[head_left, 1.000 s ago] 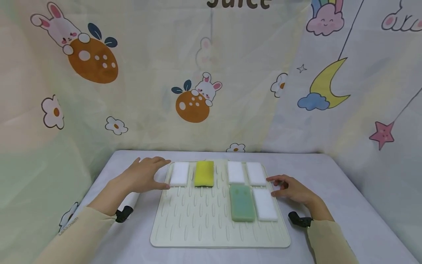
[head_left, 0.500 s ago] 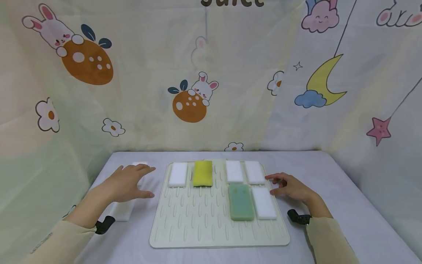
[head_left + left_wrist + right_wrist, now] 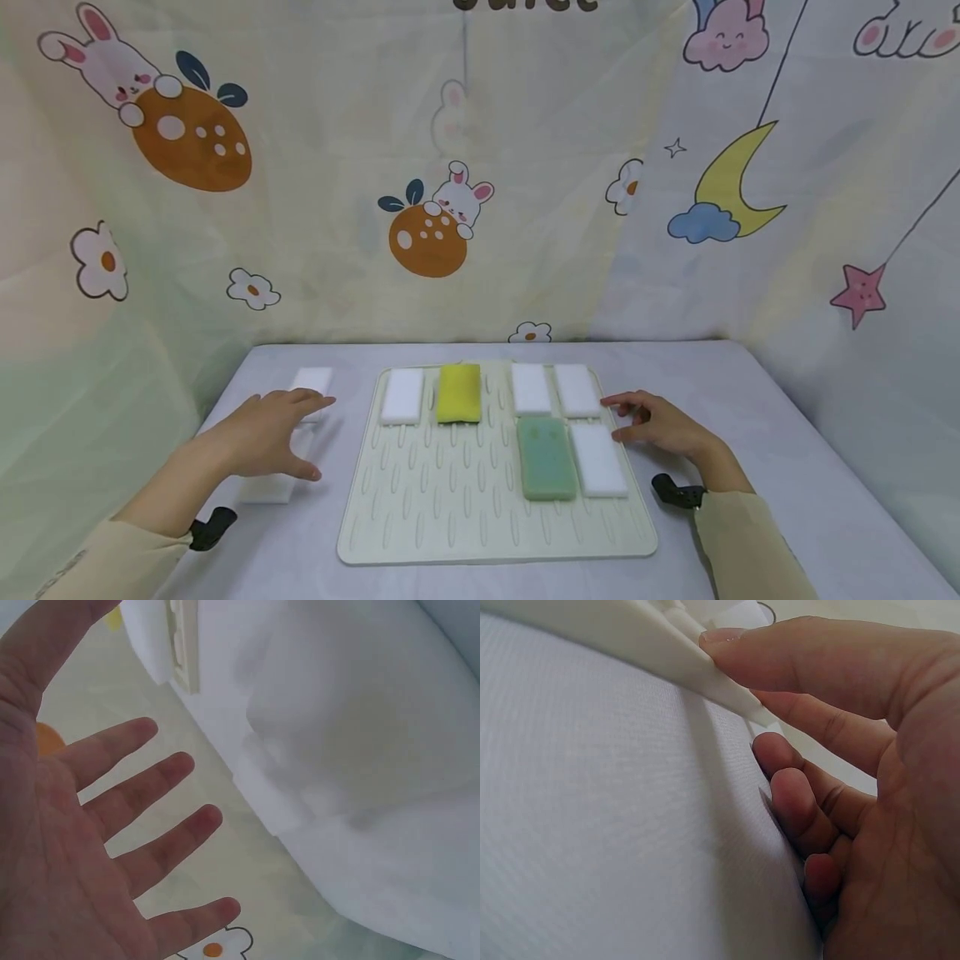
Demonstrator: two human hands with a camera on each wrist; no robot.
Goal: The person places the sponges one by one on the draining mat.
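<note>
My left hand (image 3: 262,433) hovers over the table's left side with its fingers spread and nothing between them. Under and behind it lie two white sponge-like blocks: the far one (image 3: 312,380) and the near one (image 3: 264,490), both partly hidden by the hand. My right hand (image 3: 658,427) touches the right edge of a cream ridged mat (image 3: 427,517) with thumb and forefinger extended; its other fingers are curled. On the mat sit several white blocks, one at the far left (image 3: 402,397), a yellow sponge (image 3: 459,393), and a green block (image 3: 547,459) beside a white block (image 3: 599,461).
A white cloth (image 3: 757,442) covers the table. Behind it hangs a curtain (image 3: 555,208) printed with rabbits, oranges and flowers. In the left wrist view, a pale blurred block (image 3: 345,712) fills the upper right, and the mat's edge (image 3: 184,645) shows at the top.
My left hand has moved left and nearer, from the mat's far left block to above the two white blocks on the table. My right hand stays at the mat's edge.
</note>
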